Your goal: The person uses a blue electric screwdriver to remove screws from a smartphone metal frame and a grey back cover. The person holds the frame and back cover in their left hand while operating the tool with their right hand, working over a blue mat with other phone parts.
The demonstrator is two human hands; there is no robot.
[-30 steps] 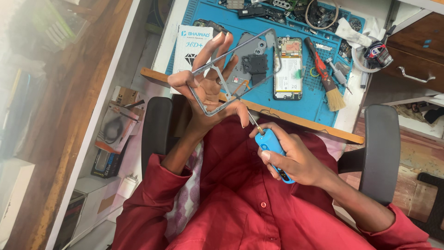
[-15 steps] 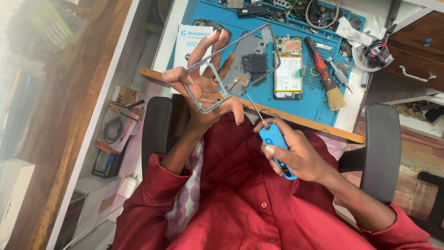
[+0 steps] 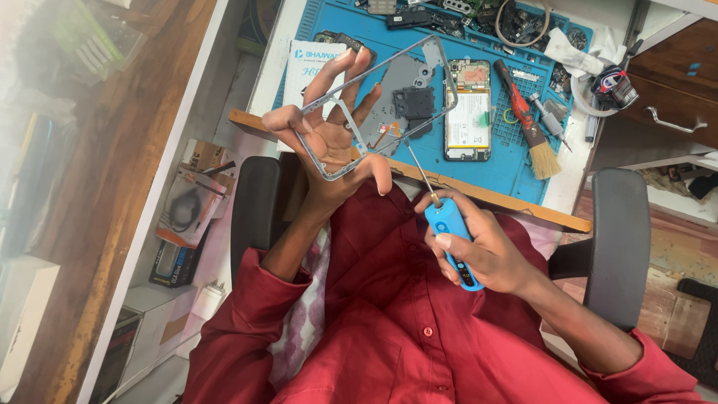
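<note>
The left hand (image 3: pixel 329 142) holds a grey phone frame (image 3: pixel 374 101) up above the blue mat (image 3: pixel 516 176), fingers spread behind it. The right hand (image 3: pixel 479 247) grips a blue screwdriver (image 3: pixel 449 236), tip at the frame's lower edge; this looks like unscrewing work, which calls for seating the tip squarely.

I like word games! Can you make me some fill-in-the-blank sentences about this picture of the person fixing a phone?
1. The right hand holds a ____ screwdriver.
2. The left hand holds up a grey phone ____.
3. The open phone lies on a ____ mat.
4. The person's shirt is ____.

Missing words: blue; frame; blue; red
</note>
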